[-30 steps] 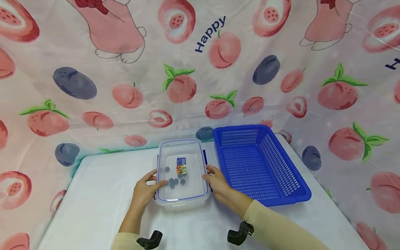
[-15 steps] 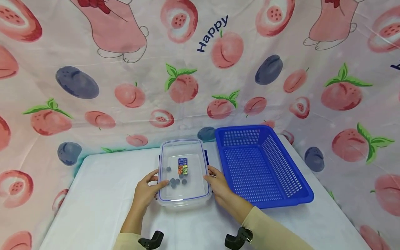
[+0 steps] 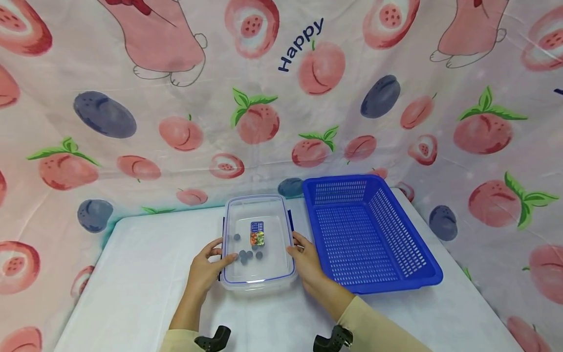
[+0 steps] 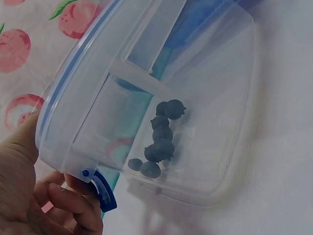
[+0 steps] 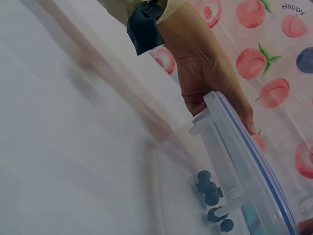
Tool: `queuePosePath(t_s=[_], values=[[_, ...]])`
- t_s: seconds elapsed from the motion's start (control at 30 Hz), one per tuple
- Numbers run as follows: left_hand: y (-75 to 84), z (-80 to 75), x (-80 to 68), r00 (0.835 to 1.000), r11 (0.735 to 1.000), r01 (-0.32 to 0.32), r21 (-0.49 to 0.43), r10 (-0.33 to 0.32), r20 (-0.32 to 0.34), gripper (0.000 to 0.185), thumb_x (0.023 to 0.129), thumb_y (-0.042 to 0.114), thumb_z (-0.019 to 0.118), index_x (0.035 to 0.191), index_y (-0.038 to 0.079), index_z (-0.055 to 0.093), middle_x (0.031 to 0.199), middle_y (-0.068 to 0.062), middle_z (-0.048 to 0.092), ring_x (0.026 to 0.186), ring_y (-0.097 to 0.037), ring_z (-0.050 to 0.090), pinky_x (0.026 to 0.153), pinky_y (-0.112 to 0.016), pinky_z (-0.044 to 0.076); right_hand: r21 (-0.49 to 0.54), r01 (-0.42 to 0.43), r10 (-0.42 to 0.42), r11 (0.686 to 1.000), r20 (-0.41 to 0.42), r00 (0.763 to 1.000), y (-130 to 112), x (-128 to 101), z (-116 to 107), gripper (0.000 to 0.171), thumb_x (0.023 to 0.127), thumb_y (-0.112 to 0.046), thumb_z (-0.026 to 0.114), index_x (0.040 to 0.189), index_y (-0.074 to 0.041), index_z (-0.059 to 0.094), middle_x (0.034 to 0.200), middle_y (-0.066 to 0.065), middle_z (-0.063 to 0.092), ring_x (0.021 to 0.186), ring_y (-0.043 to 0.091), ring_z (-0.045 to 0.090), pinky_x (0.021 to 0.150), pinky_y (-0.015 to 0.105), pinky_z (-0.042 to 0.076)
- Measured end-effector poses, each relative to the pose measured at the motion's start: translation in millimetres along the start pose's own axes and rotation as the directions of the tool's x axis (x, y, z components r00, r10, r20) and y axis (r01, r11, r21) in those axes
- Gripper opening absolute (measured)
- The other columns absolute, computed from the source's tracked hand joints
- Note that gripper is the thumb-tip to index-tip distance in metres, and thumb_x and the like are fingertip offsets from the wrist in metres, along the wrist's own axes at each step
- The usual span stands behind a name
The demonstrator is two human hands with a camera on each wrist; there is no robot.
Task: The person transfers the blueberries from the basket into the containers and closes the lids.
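Observation:
A clear plastic container (image 3: 257,268) with a blue-sealed lid sits on the white table (image 3: 145,274) in the head view. Several dark blueberries (image 3: 247,254) lie inside, and a small colourful label (image 3: 257,233) is on the lid. My left hand (image 3: 207,266) grips its left side, thumb on the lid. In the left wrist view my left fingers (image 4: 73,198) curl under the blue latch (image 4: 103,194), and the blueberries (image 4: 162,138) show through the wall. My right hand (image 3: 304,257) holds the right side. The right wrist view shows the container's edge (image 5: 234,152) and the blueberries (image 5: 209,192).
An empty blue mesh basket (image 3: 398,234) stands just right of the container, near the table's right edge. A fruit-print cloth (image 3: 281,98) hangs behind and around the table. Bare table lies to the left and in front.

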State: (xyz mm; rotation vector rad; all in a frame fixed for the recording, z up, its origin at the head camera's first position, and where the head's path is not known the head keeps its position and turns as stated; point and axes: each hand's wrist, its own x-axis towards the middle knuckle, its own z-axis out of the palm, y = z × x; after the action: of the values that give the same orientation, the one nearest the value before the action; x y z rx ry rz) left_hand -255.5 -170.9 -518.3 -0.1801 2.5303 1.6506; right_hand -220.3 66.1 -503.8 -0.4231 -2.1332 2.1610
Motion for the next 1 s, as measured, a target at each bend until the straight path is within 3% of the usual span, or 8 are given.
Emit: queuePosePath(t_s=[0.43, 1.0], values=[[0.0, -1.8, 2.5, 1.0, 1.0, -0.007, -0.02, 0.007, -0.001, 0.068, 0.081, 0.033, 0.081, 0.141, 0.016, 0.051, 0.117, -0.013, 0.058, 0.082, -0.016, 0.057, 0.062, -0.024, 0.049, -0.001, 0.064, -0.064, 0.998, -0.02, 0.998, 2.8, -3.2, 3.1, 0.049, 0.094, 0.005, 0.051, 0.141, 0.013, 0.041, 0.12, 0.021, 0.047, 0.101, 0.023, 0.049, 0.085, 0.025, 0.044], [-0.8, 1.0, -2.2, 1.0, 1.0, 0.017, -0.026, -0.017, -0.006, 0.066, 0.085, 0.03, 0.078, 0.143, 0.016, 0.049, 0.112, -0.013, 0.056, 0.081, -0.015, 0.056, 0.063, -0.023, 0.05, -0.121, 0.056, -0.064, 0.991, -0.069, 0.996, 4.5, -0.9, 7.2, 0.048, 0.094, 0.003, 0.053, 0.141, 0.01, 0.044, 0.118, 0.018, 0.047, 0.1, 0.022, 0.046, 0.084, 0.028, 0.042]])
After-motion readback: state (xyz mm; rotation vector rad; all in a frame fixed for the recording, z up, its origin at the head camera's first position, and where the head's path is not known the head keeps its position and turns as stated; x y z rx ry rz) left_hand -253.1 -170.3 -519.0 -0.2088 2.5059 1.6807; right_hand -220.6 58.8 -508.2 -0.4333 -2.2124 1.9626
